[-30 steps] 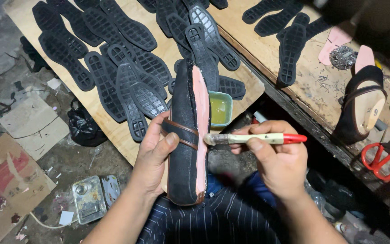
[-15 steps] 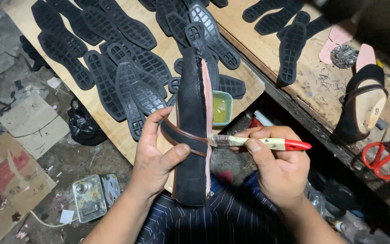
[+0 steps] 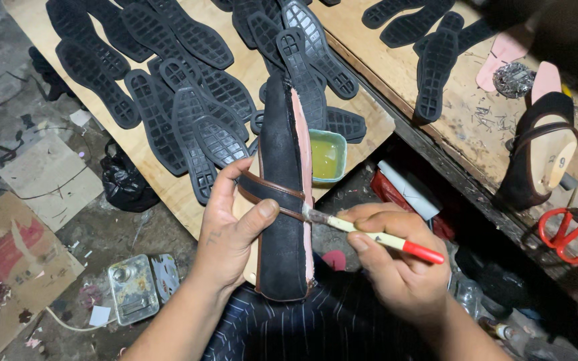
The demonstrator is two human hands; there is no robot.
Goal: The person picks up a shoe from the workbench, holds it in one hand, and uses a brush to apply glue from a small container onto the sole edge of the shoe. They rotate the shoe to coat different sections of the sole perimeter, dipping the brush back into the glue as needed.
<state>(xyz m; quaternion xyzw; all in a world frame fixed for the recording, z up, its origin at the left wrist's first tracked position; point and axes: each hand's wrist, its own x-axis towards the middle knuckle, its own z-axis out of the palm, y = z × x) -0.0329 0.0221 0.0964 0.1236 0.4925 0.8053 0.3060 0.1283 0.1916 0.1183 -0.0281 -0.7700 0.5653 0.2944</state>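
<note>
Brush (image 3: 369,235) tip shifted, bristles partly hidden.

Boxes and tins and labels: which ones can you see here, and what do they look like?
Flat metal tin: on the floor, lower left; rectangular, silvery, grimy.
Cardboard sheets: on the floor, left; flattened, brown, one with red print.
Round mark: on the tan insole of the black shoe, right bench.
No screens or signs.

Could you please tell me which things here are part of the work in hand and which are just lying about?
In use: black shoe upper in left hand; brush in right hand; glue tub.

Lying about: red scissors; black soles; black bag; cardboard.
</note>
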